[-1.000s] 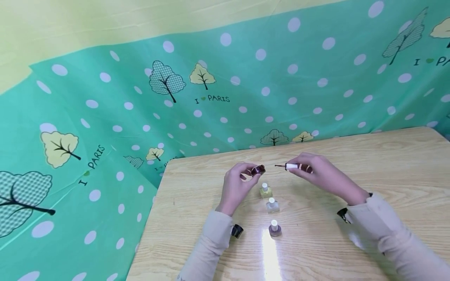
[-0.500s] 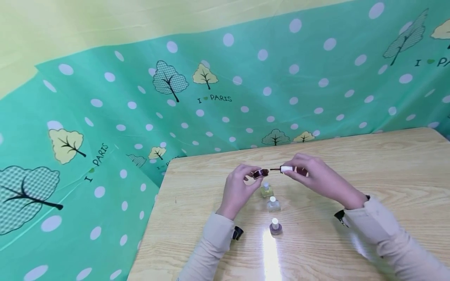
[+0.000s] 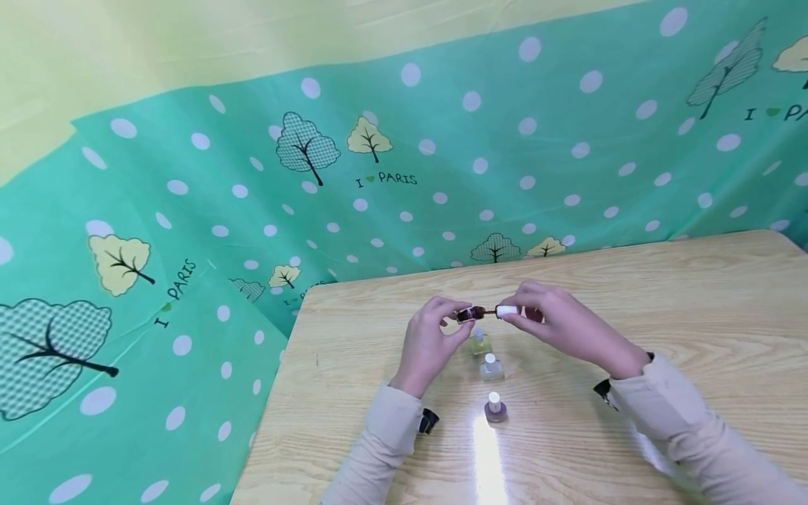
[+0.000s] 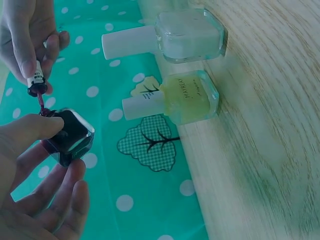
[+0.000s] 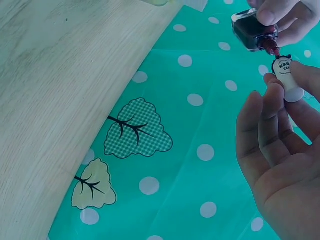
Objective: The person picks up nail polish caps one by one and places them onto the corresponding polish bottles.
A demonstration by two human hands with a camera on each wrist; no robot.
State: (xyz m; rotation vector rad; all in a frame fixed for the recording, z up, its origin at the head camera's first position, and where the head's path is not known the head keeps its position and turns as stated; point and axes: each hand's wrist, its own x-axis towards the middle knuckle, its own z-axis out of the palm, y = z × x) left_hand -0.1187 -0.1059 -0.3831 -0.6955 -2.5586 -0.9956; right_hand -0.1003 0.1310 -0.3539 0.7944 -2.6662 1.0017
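Note:
My left hand (image 3: 426, 344) pinches a dark red nail polish bottle (image 4: 75, 137) between thumb and fingers, its neck tilted toward the right hand. With thumb and fingertips my right hand (image 3: 562, 319) grips the white brush cap (image 5: 285, 77). The brush stem is partly inside the bottle neck, and a short reddish length of it shows between neck and cap. Both are held up over the table. Just below them on the table stand a yellow nail polish bottle (image 3: 481, 344) and a clear whitish one (image 3: 491, 368), both with white caps.
Nearer the front stands a purplish-grey nail polish bottle (image 3: 495, 410). The wooden table (image 3: 353, 365) meets a green dotted cloth (image 3: 379, 224) at its back and left. Black wrist-camera parts (image 3: 428, 421) show beside the left sleeve.
The right hand has moved left, bringing the brush from outside the bottle into its neck. The left hand has turned the bottle so its neck faces the brush.

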